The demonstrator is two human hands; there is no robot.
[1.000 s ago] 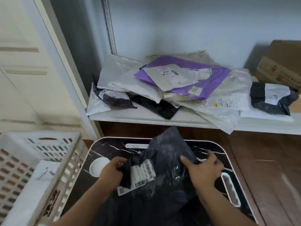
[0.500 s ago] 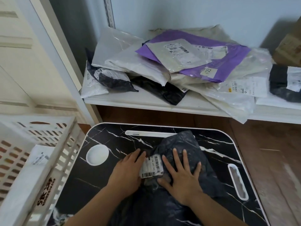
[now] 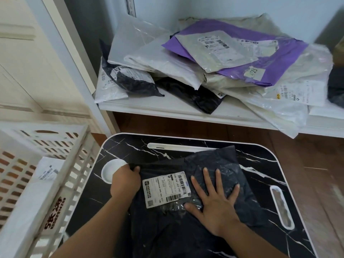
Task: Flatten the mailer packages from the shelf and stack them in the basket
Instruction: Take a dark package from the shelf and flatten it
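While the right hand (image 3: 216, 205) presses flat, fingers spread, on the black mailer (image 3: 186, 192) lying on the marble tabletop (image 3: 260, 164), the left hand (image 3: 125, 181) pinches its left edge. More mailers (image 3: 204, 62) crowd the shelf (image 3: 167, 110); the white basket (image 3: 61, 183) stands left.

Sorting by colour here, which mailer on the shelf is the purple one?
The purple mailer lies near the top of the shelf pile, under a grey labelled one; the others there are white, grey, clear or black.
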